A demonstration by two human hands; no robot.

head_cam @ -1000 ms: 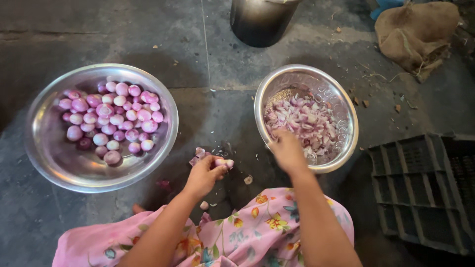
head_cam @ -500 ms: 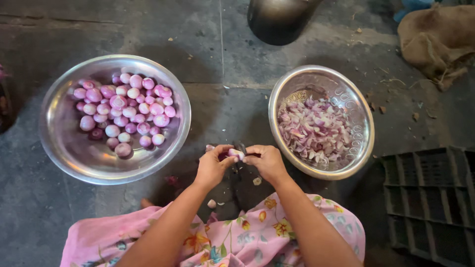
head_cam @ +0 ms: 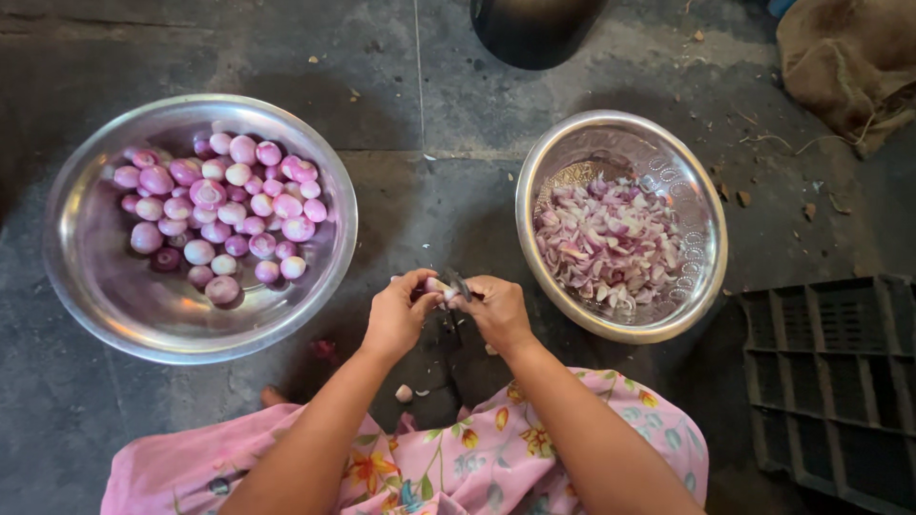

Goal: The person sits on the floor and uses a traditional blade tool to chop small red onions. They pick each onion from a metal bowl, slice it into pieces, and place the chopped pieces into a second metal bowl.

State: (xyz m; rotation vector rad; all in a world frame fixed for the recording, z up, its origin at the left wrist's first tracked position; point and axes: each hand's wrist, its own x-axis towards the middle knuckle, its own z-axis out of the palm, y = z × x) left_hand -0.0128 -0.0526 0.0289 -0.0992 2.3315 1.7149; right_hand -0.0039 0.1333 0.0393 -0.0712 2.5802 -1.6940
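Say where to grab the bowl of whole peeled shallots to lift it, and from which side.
Judging by shape, grip the left steel bowl by its thin rolled rim, probably at the bare near-left edge. The shallots are heaped toward the far right side, so that rim stretch is unobstructed and away from both hands.

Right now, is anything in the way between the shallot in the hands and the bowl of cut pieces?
Nothing visible. The shallot, held between both hands, has only bare floor between it and the bowl of cut pieces to the right.
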